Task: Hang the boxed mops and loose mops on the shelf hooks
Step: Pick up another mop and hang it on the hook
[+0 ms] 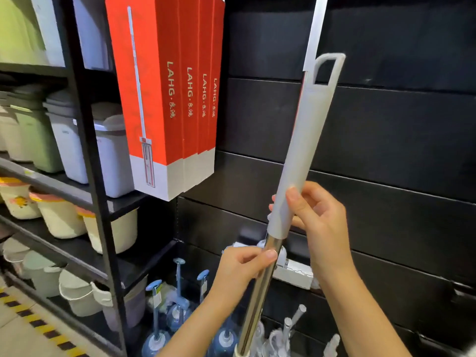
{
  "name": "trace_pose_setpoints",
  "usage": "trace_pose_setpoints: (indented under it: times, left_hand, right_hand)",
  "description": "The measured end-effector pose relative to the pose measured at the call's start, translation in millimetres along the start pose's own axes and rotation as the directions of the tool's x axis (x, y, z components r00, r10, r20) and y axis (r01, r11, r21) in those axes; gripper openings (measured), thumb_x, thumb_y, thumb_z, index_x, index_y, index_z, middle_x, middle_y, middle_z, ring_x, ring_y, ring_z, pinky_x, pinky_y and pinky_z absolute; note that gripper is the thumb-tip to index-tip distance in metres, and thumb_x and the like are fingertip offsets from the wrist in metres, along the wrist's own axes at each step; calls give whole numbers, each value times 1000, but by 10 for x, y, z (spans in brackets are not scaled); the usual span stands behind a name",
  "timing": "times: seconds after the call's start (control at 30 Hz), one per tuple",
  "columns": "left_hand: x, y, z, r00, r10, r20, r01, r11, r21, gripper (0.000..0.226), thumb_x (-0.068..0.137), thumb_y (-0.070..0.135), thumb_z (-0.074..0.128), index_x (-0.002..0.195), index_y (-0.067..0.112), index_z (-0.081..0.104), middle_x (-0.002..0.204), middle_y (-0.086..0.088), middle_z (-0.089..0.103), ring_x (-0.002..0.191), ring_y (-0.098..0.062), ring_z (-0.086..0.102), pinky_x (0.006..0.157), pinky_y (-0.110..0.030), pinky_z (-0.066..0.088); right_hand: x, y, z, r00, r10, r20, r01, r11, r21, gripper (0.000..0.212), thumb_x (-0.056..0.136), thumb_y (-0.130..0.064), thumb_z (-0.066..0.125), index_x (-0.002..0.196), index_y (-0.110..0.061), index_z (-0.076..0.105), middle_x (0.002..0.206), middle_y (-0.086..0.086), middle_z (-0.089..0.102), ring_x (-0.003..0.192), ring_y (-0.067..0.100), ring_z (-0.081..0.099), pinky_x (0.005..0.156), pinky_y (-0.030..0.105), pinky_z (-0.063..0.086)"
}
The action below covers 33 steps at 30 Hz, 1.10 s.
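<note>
Up on the left of the black slatted panel (pixel 386 140), I see four tall red-and-white boxed mops (pixel 164 99) already hanging in a row. I judge the boxed share done, at least as far as shows. My left hand (pixel 242 269) grips the shiny steel shaft and my right hand (pixel 316 217) wraps the grey plastic sleeve of a loose mop handle (pixel 298 161), tilted up with its hanging loop (pixel 328 70) raised beside a pale strip. I cannot make out a hook, so this one is not yet hung. More loose handles (pixel 288 328) wait below.
</note>
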<state>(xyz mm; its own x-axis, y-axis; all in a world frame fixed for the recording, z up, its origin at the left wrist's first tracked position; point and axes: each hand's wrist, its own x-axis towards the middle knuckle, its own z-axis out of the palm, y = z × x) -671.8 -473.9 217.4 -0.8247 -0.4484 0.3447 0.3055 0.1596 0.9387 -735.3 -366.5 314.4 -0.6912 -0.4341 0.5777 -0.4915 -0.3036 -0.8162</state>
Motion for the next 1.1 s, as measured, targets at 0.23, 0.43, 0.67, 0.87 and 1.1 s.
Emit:
trace_pose_setpoints:
  times: [0.23, 0.43, 0.67, 0.87, 1.1]
  left_hand:
    - [898, 85, -122, 994, 105, 36, -103, 992, -73, 67, 68, 54, 63, 59, -11, 52, 59, -19, 43, 60, -22, 43, 62, -29, 42]
    - [1486, 324, -262, 985, 95, 147, -76, 989, -126, 65, 72, 58, 69, 69, -7, 66, 76, -33, 63, 68, -33, 66, 68, -36, 57]
    - [2060, 529, -206, 973, 30, 229, 9, 986, -167, 66, 60, 66, 73, 68, 0, 70, 64, -13, 64, 65, -29, 61, 69, -46, 57]
    - [2360, 694, -111, 965, 71, 253, -13, 974, -225, 82, 58, 64, 70, 76, -15, 61, 58, -8, 60, 59, -18, 60, 50, -20, 48]
    - [2733, 872, -62, 956, 152, 250, -98, 971, -217, 89, 58, 68, 70, 80, -18, 56, 68, -17, 55, 61, -25, 51, 48, -20, 43]
  right_hand:
    - [858, -28, 201, 998, -41, -57, 39, 999, -30, 29, 83, -42, 63, 93, -16, 65, 79, -4, 71, 71, 14, 71, 59, 21, 55]
    - [1463, -127, 362, 982, -136, -130, 126, 988, -88, 14, 86, -33, 61, 95, -22, 63, 92, 4, 69, 79, 16, 72, 60, 19, 56]
    - [2040, -195, 306, 966, -184, -179, 159, 976, -146, 26, 79, -43, 60, 96, -23, 63, 88, -1, 70, 74, 16, 72, 57, 19, 55]
    - [2384, -233, 141, 965, -195, -175, 167, 972, -163, 16, 89, -37, 59, 97, -23, 62, 85, 1, 72, 70, 19, 73, 56, 22, 56]
    - [2746, -340, 32, 951, -282, -128, 263, 954, -146, 25, 89, -40, 58, 99, -18, 63, 82, 1, 73, 68, 20, 73, 56, 22, 56]
